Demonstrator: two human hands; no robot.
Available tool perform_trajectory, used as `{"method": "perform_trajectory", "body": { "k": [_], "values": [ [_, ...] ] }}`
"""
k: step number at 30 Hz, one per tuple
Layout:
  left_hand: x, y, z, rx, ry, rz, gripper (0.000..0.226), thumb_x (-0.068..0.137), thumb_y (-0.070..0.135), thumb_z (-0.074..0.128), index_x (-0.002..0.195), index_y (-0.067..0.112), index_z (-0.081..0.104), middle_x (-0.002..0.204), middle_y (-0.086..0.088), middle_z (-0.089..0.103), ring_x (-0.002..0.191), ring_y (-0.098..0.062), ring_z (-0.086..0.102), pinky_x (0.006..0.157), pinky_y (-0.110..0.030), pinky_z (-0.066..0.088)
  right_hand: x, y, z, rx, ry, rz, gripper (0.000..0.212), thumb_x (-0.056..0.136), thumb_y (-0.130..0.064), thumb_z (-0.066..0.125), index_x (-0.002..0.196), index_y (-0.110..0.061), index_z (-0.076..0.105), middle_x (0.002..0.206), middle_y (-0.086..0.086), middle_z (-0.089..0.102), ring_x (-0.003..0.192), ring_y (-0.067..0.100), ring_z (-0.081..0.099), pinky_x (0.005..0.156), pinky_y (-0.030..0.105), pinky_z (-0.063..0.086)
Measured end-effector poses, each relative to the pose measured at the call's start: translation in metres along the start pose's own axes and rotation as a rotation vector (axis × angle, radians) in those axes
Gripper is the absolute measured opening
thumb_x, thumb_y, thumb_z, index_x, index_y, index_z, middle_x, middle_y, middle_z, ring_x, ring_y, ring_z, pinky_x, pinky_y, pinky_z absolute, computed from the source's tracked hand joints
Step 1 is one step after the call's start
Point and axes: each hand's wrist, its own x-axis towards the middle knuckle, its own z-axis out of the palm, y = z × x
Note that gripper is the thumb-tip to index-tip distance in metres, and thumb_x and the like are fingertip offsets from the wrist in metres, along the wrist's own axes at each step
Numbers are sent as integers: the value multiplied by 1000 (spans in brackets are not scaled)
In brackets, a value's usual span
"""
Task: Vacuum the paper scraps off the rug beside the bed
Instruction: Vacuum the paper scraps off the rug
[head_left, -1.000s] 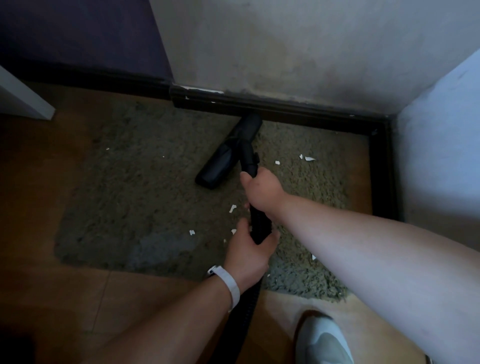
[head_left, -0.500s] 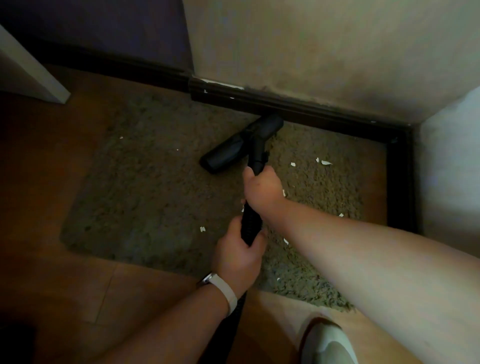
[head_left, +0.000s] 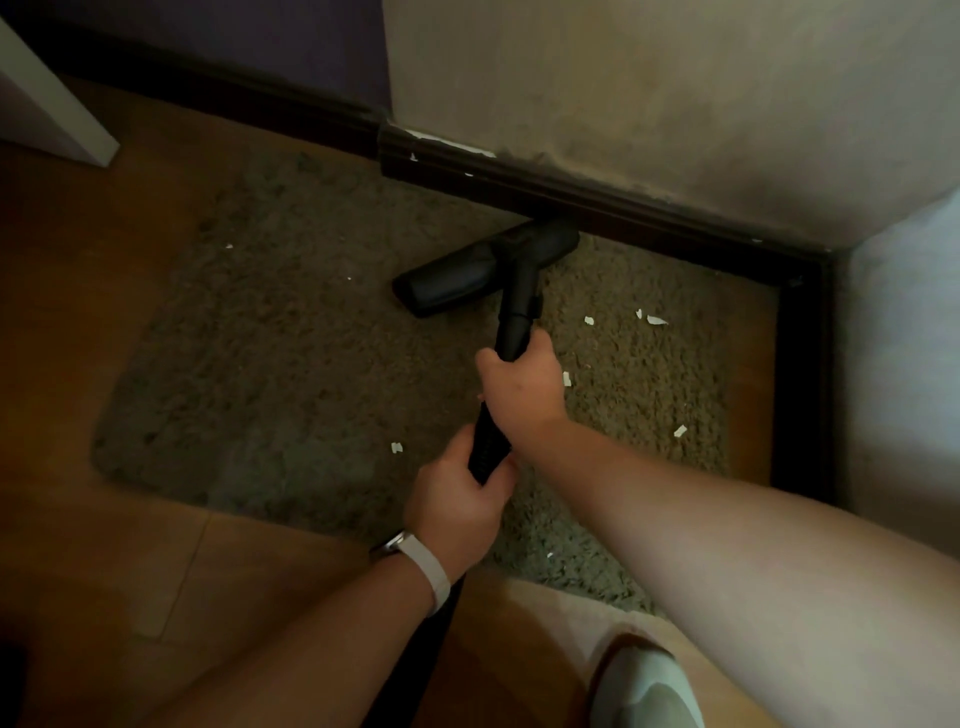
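Note:
A shaggy grey-green rug (head_left: 291, 374) lies on the wooden floor against the dark skirting board. Several white paper scraps (head_left: 655, 320) dot its right half, and one more scrap (head_left: 397, 447) lies left of my hands. The black vacuum head (head_left: 483, 267) rests on the rug's far edge, its right end at the skirting. My right hand (head_left: 524, 382) grips the black vacuum tube (head_left: 517, 312) just behind the head. My left hand (head_left: 457, 506), with a white wristband, grips the ribbed hose lower down.
A dark skirting board (head_left: 597, 202) runs along the beige wall and turns at the corner on the right. The bed side (head_left: 904, 364) rises at the right. A white furniture edge (head_left: 47, 114) stands at the upper left. My light shoe (head_left: 644, 686) is at the bottom.
The vacuum head has been pushed farther away across the rug until its right end reaches the skirting board. Both hands followed along the tube, keeping their grip.

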Motion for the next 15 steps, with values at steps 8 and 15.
{"method": "perform_trajectory", "body": {
  "k": [8, 15],
  "values": [
    [-11, 9, 1, -70, -51, -4, 27, 91, 32, 70, 112, 47, 60, 74, -1, 67, 60, -22, 62, 52, -34, 48, -4, 12, -19, 32, 30, -62, 14, 92, -21, 61, 99, -11, 54, 73, -2, 56, 62, 10, 56, 55, 27, 42],
    [-31, 1, -3, -101, -97, 26, 71, 95, 15, 63, 148, 49, 32, 108, 24, 64, 86, 3, 65, 72, -30, 58, -9, 2, -3, 27, 20, -45, 11, 87, -28, 58, 92, -19, 54, 80, 11, 65, 70, 31, 67, 67, 50, 60]
  ]
}}
